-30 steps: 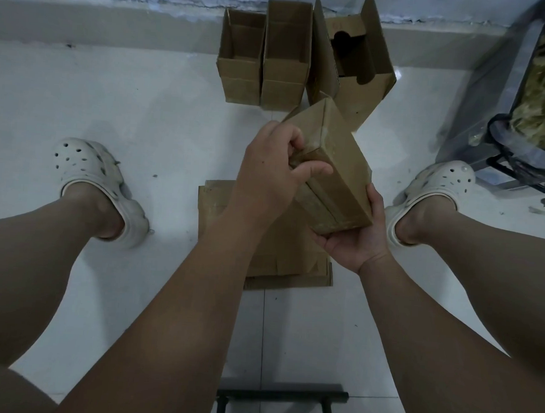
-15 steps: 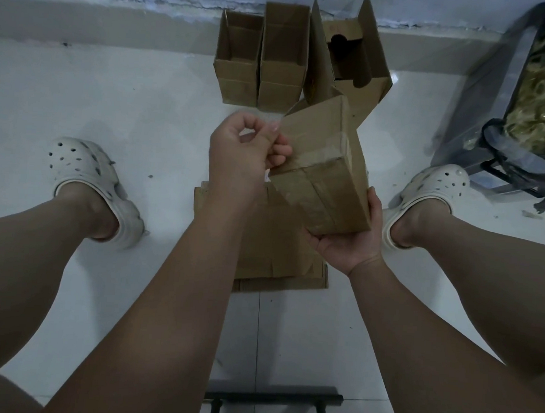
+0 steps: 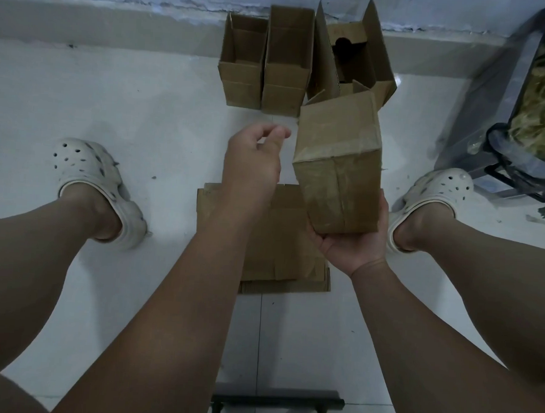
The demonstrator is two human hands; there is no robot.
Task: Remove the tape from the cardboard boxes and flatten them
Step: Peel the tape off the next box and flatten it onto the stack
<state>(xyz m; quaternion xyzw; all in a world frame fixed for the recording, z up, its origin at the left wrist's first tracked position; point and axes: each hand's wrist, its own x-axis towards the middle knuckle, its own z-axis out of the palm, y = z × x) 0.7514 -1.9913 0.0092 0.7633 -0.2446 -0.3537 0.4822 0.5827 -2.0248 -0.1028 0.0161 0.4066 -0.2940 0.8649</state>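
Note:
A small brown cardboard box (image 3: 337,165) is held up over the floor, its taped bottom seam facing me, with glossy clear tape across the fold. My right hand (image 3: 351,246) grips its near end from below, fingers curled round the sides. My left hand (image 3: 255,160) hovers just left of the box without touching it, thumb and fingertips drawn together. Whether clear tape is pinched between them is too faint to tell. Flattened cardboard (image 3: 282,239) lies in a stack on the floor under my hands.
Three open boxes (image 3: 287,70) stand in a row against the wall at the back. A clear plastic bag on a dark frame (image 3: 526,110) sits at the right. My feet in white clogs (image 3: 88,176) flank the stack. A black stool bar (image 3: 278,400) is at the near edge.
My left hand has come off the box's left edge and drawn away to the left. My right hand has turned the box so that its taped seam faces me.

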